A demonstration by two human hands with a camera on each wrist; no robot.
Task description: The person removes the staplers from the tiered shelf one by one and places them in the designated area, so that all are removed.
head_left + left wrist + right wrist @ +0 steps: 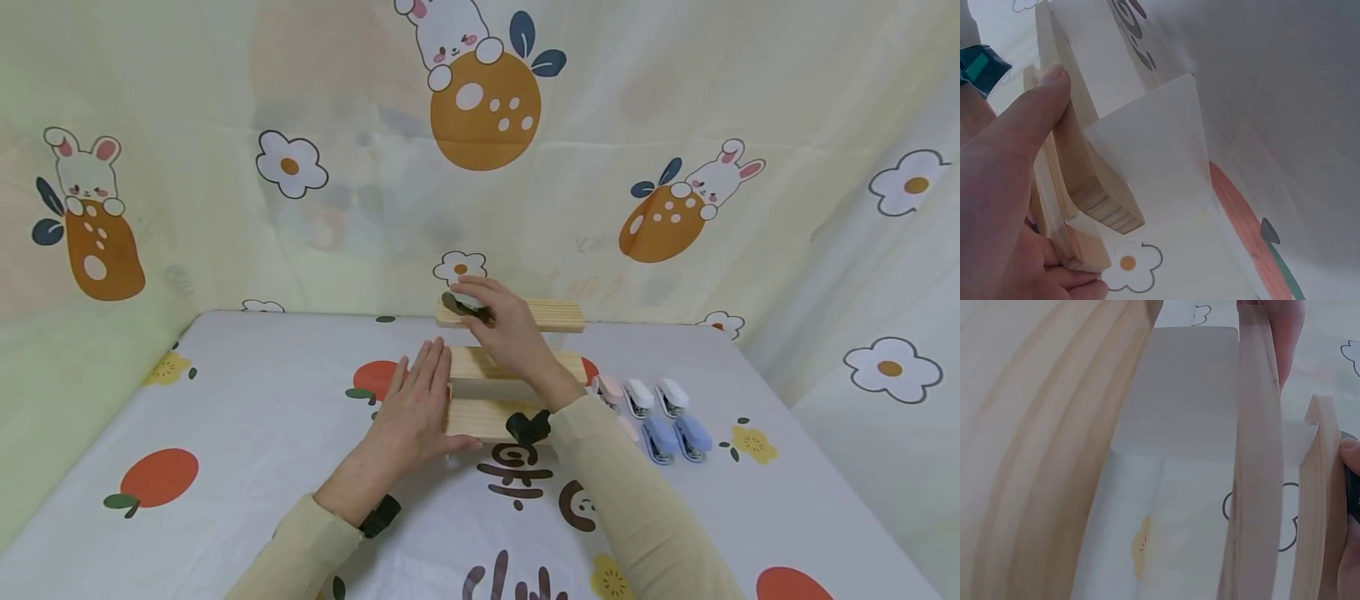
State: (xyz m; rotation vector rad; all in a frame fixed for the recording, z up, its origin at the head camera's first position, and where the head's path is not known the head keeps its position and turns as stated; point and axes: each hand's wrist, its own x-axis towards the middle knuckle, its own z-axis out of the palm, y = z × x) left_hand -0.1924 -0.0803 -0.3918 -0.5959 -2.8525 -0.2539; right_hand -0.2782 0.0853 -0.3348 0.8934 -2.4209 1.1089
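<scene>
A stepped rack of light wooden slats (pixel 517 315) with white side plates (pixel 1157 128) stands in front of me. My left hand (pixel 415 408) lies along its left end with fingers straight. Its thumb (pixel 1054 84) rests on the lowest slat (pixel 1094 172), and its fingertips touch the end of the slat behind. Reaching over the rack, my right hand (pixel 506 325) pinches a small dark stapler (pixel 465 308) at the left part of the top slat. In the right wrist view only part of that stapler (pixel 1353 487) shows at the edge.
Right of the rack, several mini staplers stand in two rows: white (pixel 639 398) and pink (pixel 609 390) behind, blue ones (pixel 660 440) in front. A pink one is partly hidden by my right sleeve (pixel 622 475). A patterned curtain (pixel 360 217) hangs behind the table (pixel 255 400).
</scene>
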